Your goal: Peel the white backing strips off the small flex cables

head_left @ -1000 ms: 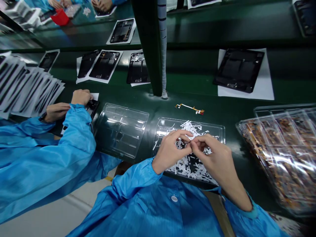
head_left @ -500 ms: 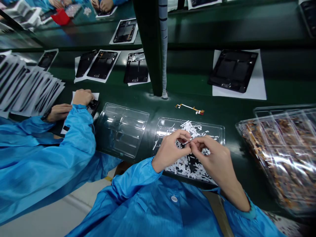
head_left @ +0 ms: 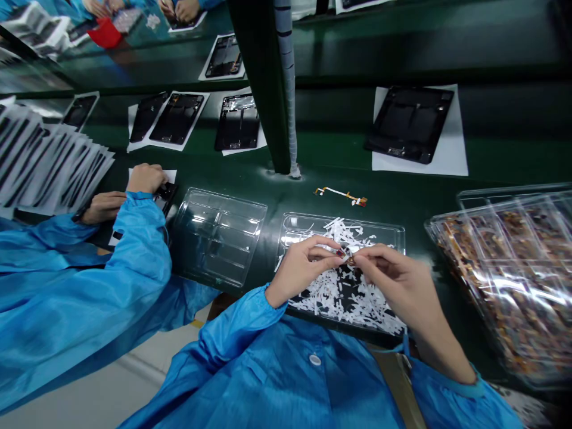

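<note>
My left hand (head_left: 308,265) pinches a small flex cable (head_left: 341,253), of which a reddish-brown end shows past the fingertips. Close against it, the thumb and forefinger of my right hand (head_left: 393,280) are also pinched on the part; most of it is covered by fingers. Both hands are above a clear plastic tray (head_left: 401,235) filled with white paper-like strips (head_left: 326,292). Beyond that tray another flex cable (head_left: 342,193), orange and white, lies flat on the green bench.
Right of me are stacked clear trays (head_left: 513,262) of flex cables. Left is a clear compartment tray (head_left: 218,238), then a co-worker's hands (head_left: 145,179). A post (head_left: 268,89) rises ahead. Black device housings (head_left: 411,125) lie on white sheets along the line.
My hands have shifted slightly apart, with the right one moving right, and the reddish end of the part now shows between them. The view has turned a little.
</note>
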A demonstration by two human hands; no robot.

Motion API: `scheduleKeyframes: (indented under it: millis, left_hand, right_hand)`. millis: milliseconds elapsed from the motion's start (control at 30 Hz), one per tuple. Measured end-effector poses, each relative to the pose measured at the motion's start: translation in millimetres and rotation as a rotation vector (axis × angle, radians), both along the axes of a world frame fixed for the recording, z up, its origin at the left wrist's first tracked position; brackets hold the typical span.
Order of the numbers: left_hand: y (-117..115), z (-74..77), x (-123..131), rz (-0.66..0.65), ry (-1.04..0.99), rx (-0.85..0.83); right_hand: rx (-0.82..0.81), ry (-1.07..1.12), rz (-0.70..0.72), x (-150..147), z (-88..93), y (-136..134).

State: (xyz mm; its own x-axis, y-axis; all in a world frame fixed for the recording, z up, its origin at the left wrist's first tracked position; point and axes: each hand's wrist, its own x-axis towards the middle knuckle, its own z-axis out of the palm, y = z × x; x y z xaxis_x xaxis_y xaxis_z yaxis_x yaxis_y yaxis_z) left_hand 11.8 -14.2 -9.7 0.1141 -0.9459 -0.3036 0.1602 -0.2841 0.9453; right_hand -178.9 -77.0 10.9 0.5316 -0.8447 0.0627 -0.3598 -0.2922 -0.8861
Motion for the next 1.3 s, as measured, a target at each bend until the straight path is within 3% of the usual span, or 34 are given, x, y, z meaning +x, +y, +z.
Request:
scheduleKeyframes:
  millis: [67,133,267,533,633,767,833,967,1033,1200,1300]
  left_hand:
    - [0,1.6,2,0.028,0.053,0.043]
    - [0,4.4,2,0.056,0.076,0.053]
    - [-1,11.9,-1,0.059,0.058,-0.009]
    - [6,22.1,-7,0.065,-0.149,-0.078]
    - [9,27.1,-8,0.060,-0.231,-0.109]
    - [18,34.7,4,0.002,-0.343,-0.132]
    - [27,36.6,21,-0.002,-0.405,-0.118]
    - [44,38.7,65,0.146,-0.417,-0.058]
    - [49,42.4,85,0.202,-0.376,-0.059]
    - [61,50.5,132,0.437,-0.190,-0.175]
    - [75,35.2,166,0.603,-0.242,-0.147]
  right_hand:
    - [-0.031,-0.029,-0.035,-4,4.9,3]
    - [-0.247,0.018,-0.020,-6,10.5,6]
    - [-0.651,0.186,0.166,-2,14.4,13]
    - [-0.928,0.346,0.083,8,4.8,19]
    - [-0.918,0.366,0.015,16,5.9,19]
    - [-0.704,0.294,-0.029,11,3.1,13]
    - [-0.595,0.336,0.000,-3,-2.0,7]
    - [-0.482,0.562,0.108,-32,-9.2,-8]
    - [-0.458,0.642,0.135,-31,-6.0,-22]
    - [-0.473,0.613,0.210,28,2.7,-76]
    - [-0.503,0.592,0.231,70,-8.6,-107]
